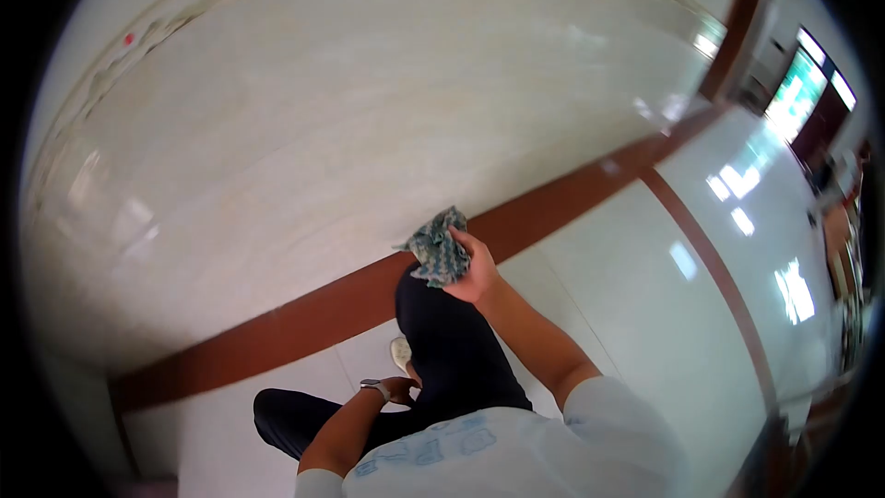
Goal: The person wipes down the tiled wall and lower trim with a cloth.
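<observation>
A crumpled cloth point(437, 247) with a dark green and pale pattern is in my right hand point(474, 269), whose fingers are closed around its right side. The cloth is in front of the glossy pale wall point(350, 120), above my raised knee; whether it touches the wall I cannot tell. My left hand point(400, 390), with a watch point(375, 389) at the wrist, is low between my legs near my thigh. Its fingers look curled, but they are small and dark, and what they may hold is hidden.
A red-brown baseboard band point(304, 314) runs diagonally along the foot of the wall. Pale floor tiles point(590, 286) spread to the right, crossed by a brown strip point(710, 267). A bright doorway point(800, 97) is at the upper right, with blurred furniture at the right edge.
</observation>
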### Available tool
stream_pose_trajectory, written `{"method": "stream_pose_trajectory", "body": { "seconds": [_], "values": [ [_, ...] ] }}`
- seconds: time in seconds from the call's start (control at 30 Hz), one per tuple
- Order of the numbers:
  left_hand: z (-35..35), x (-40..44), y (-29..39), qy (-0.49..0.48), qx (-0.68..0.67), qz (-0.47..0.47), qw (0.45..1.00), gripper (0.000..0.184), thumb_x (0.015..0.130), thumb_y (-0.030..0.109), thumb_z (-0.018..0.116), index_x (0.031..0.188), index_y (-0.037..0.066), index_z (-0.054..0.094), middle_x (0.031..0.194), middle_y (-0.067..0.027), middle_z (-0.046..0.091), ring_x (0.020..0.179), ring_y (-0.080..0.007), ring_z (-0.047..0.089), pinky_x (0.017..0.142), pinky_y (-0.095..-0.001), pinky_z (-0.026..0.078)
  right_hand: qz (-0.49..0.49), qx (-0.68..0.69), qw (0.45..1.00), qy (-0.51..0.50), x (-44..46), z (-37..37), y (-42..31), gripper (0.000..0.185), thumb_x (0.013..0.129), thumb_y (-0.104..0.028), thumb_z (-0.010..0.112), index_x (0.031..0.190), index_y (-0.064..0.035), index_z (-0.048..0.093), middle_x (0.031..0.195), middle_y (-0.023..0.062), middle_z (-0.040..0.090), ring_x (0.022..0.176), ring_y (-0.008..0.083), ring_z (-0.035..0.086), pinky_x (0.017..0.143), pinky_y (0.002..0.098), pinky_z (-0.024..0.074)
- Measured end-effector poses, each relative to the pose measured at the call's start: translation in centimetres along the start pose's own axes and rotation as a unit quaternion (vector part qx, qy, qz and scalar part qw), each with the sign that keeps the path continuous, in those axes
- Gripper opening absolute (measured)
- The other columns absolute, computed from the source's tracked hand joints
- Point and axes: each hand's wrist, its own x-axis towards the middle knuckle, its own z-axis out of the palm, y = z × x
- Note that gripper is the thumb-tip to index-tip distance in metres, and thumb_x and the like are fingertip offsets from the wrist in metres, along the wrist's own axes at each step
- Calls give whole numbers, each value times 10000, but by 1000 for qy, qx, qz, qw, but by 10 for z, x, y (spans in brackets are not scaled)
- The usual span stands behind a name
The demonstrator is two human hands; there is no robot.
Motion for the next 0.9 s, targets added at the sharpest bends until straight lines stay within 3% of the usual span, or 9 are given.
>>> {"method": "stream_pose_trajectory", "body": {
  "seconds": [0.1, 0.13, 0.3, 0.5, 0.6, 0.67, 0.73, 0.83, 0.9],
  "values": [
    [44, 31, -40, 24, 3, 5, 1000, 805, 651, 455, 747, 1321, 115, 459, 1215, -168, 580, 1154, -296, 532, 988, -371, 410, 85, 33, 996, 3, 38, -8, 37, 286, 919, -230, 473, 1063, -2, 570, 1053, 133, 637, 1003, 271, 606, 908, 413, 464],
    [85, 74, -78, 88, 18, 68, 994, 751, 676, 419, 735, 1304, 99, 474, 1187, -156, 600, 1139, -289, 540, 979, -379, 413, 120, 32, 992, 6, 51, -10, 47, 289, 919, -236, 475, 1066, -5, 570, 1060, 131, 634, 1007, 270, 603, 905, 410, 465],
    [73, 98, 58, 49, -70, 18, 996, 725, 685, 411, 731, 1288, 94, 483, 1173, -157, 604, 1115, -290, 549, 960, -379, 422, 217, -10, 976, 25, 42, -20, 14, 336, 909, -279, 477, 1111, -26, 568, 1098, 122, 615, 1036, 283, 576, 875, 503, 451],
    [55, 138, 138, 73, -135, 69, 986, 695, 695, 401, 726, 1270, 87, 494, 1157, -158, 608, 1085, -291, 560, 937, -379, 432, 289, -61, 955, 37, 49, -18, 0, 332, 901, -288, 479, 1119, -58, 579, 1133, 118, 610, 1061, 304, 568, 828, 567, 454],
    [53, 147, 169, 73, -161, 103, 979, 680, 700, 396, 724, 1260, 84, 500, 1149, -158, 611, 1070, -292, 565, 925, -379, 437, 331, -66, 938, 84, 44, 11, -7, 267, 915, -240, 494, 1095, -64, 584, 1091, 115, 630, 1049, 301, 583, 920, 620, 393],
    [51, 152, 187, 69, -181, 123, 973, 670, 703, 393, 722, 1254, 82, 503, 1143, -158, 612, 1060, -292, 569, 918, -379, 440, 357, -59, 928, 83, 46, 8, -17, 263, 899, -209, 527, 1079, -25, 578, 1089, 129, 628, 1052, 293, 581, 944, 512, 425],
    [46, 150, 199, 64, -212, 154, 963, 660, 706, 390, 721, 1248, 80, 507, 1137, -159, 614, 1050, -292, 573, 910, -379, 443, 370, -88, 912, 152, 51, 13, -22, 261, 892, -197, 540, 1077, -17, 576, 1089, 128, 628, 1057, 289, 577, 950, 451, 433],
    [32, 148, 218, 65, -251, 208, 943, 645, 711, 385, 718, 1239, 77, 512, 1129, -159, 616, 1035, -293, 578, 898, -379, 448, 370, -133, 898, 199, 56, 27, -19, 315, 896, -242, 512, 1142, -53, 565, 1139, 101, 609, 1077, 276, 562, 935, 527, 415],
    [27, 147, 231, 69, -265, 234, 933, 635, 714, 381, 717, 1233, 75, 516, 1124, -160, 618, 1025, -293, 582, 891, -379, 452, 366, -151, 897, 199, 54, 27, -17, 328, 896, -244, 513, 1157, -50, 557, 1154, 97, 601, 1086, 271, 556, 940, 510, 417]
  ]
}}
